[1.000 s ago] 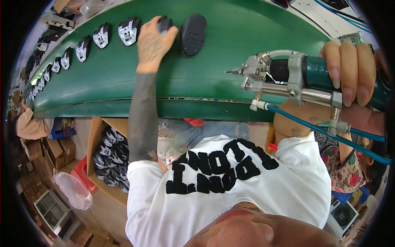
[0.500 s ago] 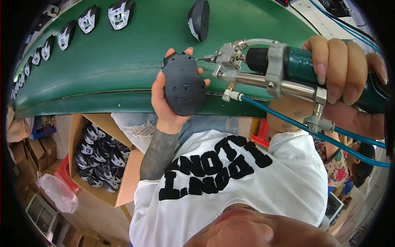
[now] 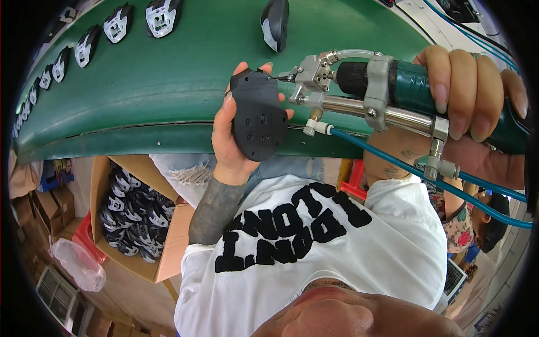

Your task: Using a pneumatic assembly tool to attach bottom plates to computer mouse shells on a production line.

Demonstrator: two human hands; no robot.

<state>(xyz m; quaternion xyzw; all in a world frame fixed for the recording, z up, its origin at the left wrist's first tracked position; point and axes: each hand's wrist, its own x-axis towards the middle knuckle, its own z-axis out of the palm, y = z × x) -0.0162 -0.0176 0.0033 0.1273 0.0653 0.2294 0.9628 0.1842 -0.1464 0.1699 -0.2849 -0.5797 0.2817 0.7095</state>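
Observation:
My left hand (image 3: 225,135) is closed around a black computer mouse (image 3: 259,121), its underside facing up with screw holes and small round marks. The thumb lies along the left edge, and fingertips show at the top and right side. My right hand (image 3: 469,92) grips a dark green power screwdriver (image 3: 410,87) with a metal screw-feeding head (image 3: 312,76). Its thin bit points left and meets the mouse at the upper right corner, by a screw hole; whether a screw is on the bit is too small to tell.
Another mouse (image 3: 274,25) rests on the green belt (image 3: 185,90). Several black-and-white mouse shells (image 3: 116,23) line its far left. Below stands an open cardboard box (image 3: 175,241) full of similar shells. A blue hose (image 3: 387,164) trails from the screwdriver. Another person (image 3: 460,227) is at the right.
The held mouse has shifted slightly right and turned a little, so its upper right corner sits against the screwdriver bit. My right hand has hardly moved.

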